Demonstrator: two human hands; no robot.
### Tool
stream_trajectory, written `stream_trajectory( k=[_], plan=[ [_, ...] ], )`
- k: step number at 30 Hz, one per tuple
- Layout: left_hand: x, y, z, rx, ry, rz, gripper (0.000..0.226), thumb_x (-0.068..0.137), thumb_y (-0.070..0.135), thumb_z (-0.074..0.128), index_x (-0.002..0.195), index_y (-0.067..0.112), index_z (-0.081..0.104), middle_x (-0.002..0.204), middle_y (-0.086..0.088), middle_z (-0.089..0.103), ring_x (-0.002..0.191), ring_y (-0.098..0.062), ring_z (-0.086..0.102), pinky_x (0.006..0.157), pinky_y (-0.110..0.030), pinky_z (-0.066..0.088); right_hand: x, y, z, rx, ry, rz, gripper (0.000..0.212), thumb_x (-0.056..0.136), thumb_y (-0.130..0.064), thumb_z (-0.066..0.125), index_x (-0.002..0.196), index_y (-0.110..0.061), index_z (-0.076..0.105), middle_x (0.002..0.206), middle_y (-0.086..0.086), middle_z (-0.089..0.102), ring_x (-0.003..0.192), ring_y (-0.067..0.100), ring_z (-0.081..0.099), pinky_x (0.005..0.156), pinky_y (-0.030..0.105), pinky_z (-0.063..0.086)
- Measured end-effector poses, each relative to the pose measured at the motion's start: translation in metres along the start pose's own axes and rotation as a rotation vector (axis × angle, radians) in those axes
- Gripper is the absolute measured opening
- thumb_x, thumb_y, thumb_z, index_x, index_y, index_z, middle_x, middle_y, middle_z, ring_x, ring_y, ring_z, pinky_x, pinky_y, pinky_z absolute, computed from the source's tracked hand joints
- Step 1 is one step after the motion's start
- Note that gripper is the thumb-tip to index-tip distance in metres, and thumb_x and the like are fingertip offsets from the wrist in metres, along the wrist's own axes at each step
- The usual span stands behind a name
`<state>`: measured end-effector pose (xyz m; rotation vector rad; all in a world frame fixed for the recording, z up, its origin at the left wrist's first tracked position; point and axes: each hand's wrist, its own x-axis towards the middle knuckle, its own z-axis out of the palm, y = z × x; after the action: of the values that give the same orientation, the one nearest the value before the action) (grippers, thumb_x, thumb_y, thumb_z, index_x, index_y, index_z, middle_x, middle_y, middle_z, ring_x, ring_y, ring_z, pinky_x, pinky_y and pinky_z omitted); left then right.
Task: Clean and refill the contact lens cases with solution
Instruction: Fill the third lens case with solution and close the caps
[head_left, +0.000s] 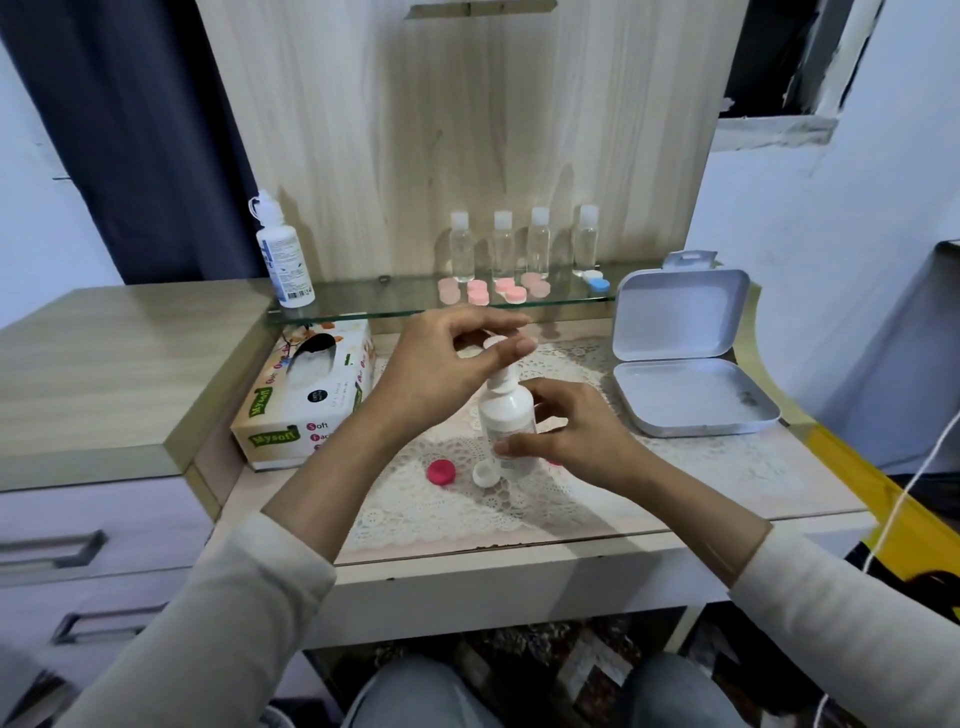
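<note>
Right hand (566, 431) is wrapped around the small white plastic solution bottle (506, 415), thumb on the near side and fingers curled round the far side, holding it upright over the white lace mat (441, 509) in the middle of the pale wooden dressing table (519, 566). Left hand (447, 358) is up above the bottle's nozzle, and its thumb and forefinger pinch a small white cap (493, 343), which is a touch blurred, with the other fingers curled loosely. Down on the lace, just in front of the bottle's base, sits a round white lens-case cup (485, 474), open side up, and just to its left lies a round raspberry-red screw lid (441, 472), the two apart. A sliver of something pink peeks out behind the right hand, too hidden to identify. On the glass shelf (363, 306) at the back, a row of four clear little bottles with white caps (538, 244) stands behind a line of pale pink lens cases (478, 292), with a blue-and-white lens case (597, 283) at the right end. A taller white bottle with a blue label (285, 260) stands at the shelf's left end. Left of the mat is a printed cardboard tissue box (306, 389), and to the right is a white hinged plastic box (685, 353), lid propped open.
</note>
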<state>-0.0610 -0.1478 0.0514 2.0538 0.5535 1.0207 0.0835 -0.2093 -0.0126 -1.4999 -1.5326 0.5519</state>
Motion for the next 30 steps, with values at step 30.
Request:
stream_trajectory(
  k=[30],
  plan=[
    [-0.069, -0.109, -0.010, 0.518, 0.115, -0.304, 0.036, 0.086, 0.009, 0.062, 0.121, 0.013, 0.059, 0.109, -0.006, 0.050, 0.089, -0.014, 0.050, 0.091, -0.023, 0.040, -0.003, 0.030, -0.025, -0.394, 0.091, 0.113, 0.052, 0.070, -0.017, 0.079, 0.118, -0.011, 0.059, 0.111, 0.006, 0.064, 0.090, 0.016, 0.052, 0.081, 0.031, 0.044]
  ],
)
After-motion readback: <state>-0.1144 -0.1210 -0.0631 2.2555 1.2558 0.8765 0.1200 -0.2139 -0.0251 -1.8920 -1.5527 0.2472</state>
